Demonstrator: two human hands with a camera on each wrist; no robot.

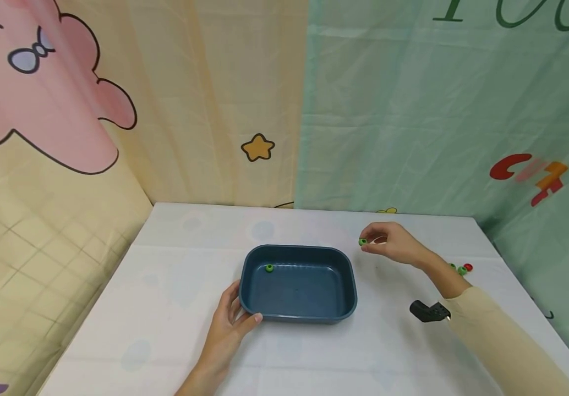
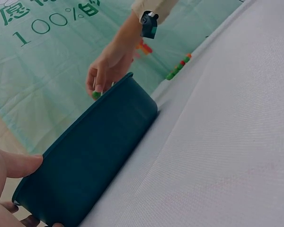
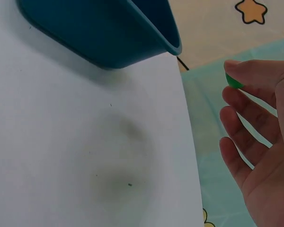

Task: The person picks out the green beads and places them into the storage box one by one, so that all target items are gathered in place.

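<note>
A dark blue rectangular plastic basin [image 1: 298,318] sits upright on the white table. My left hand [image 1: 222,333] grips its near left corner, thumb at the rim and fingers against the side wall. Inside, towards the back left, lies one small green bead [image 1: 269,268] with a hole. Up and to the right of the basin, my right hand [image 1: 394,243] pinches another green bead [image 1: 362,242] between thumb and index finger, above the tabletop. In the right wrist view the thumb partly hides this held bead [image 3: 234,82], and the other fingers are spread loosely.
Beyond the right forearm lies a small group of beads, including a green bead [image 1: 462,270] and a red bead [image 1: 468,267]; the arm partly covers them. A black device [image 1: 429,312] is at the right wrist. Printed curtains [image 1: 388,110] hang behind the table's far edge.
</note>
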